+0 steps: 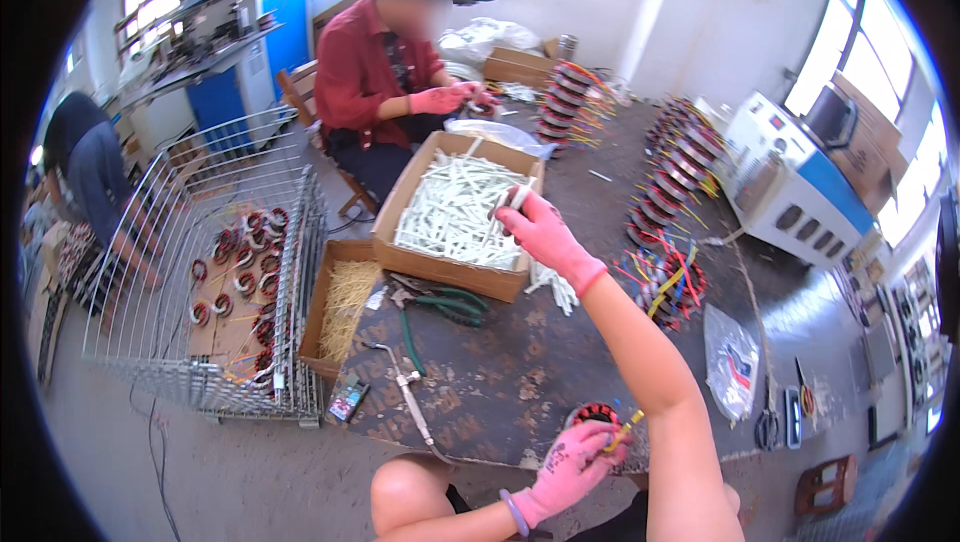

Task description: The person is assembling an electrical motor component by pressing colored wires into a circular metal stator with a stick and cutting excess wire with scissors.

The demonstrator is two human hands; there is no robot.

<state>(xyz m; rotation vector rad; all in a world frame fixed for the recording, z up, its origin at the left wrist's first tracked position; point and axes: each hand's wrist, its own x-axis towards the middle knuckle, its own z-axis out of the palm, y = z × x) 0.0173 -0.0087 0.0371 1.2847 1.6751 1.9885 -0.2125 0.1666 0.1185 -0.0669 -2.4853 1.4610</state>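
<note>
From where I stand, the cardboard box [445, 278] of white strips [455, 207] is my reference. The wound ring [592, 410] lies nearer the worker than the box and to its right. The left hand [572, 467] grips it, with a yellow lead [628, 429] standing out. The right hand [548, 237] is over the box's right side, fingers curled; I cannot tell whether they hold a strip.

Progress, in my judgement: this ring is unfinished, and plenty of strips remain. A loose heap [672, 287] and a leaning stack [672, 187] right of the box look like further pieces, status undetermined. Those in the wire basket [215, 382], left of the box, may be completed.

Edges: the ring sits at the near rim of the desk [510, 362], where a slip could drop it. The widest passage runs between box and ring; green-handled pliers [450, 307] lie just beside the box's near wall.
</note>
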